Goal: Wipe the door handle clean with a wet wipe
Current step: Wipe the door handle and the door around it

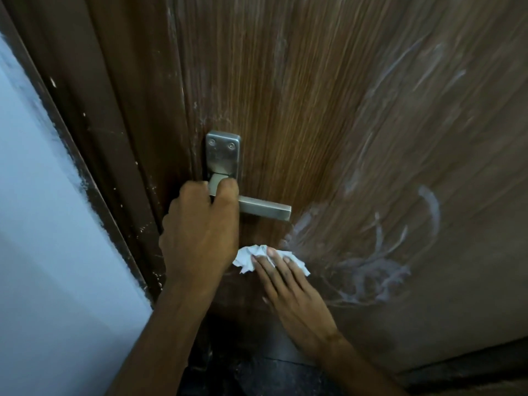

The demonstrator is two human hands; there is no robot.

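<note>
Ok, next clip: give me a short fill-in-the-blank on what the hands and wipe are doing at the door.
1. The left hand grips the metal door ____.
2. The right hand presses a crumpled white ____ against the door.
3. The wipe sits ____ the lever, not on it.

Missing words: handle; wipe; below

The handle [264,209] is a square-section lever of brushed grey metal, set level and pointing right from a rectangular plate [223,155] with two screws near its top. Its inner end is covered. The wipe [246,259], white and crumpled, lies pressed against the door below the lever, apart from it.
</note>
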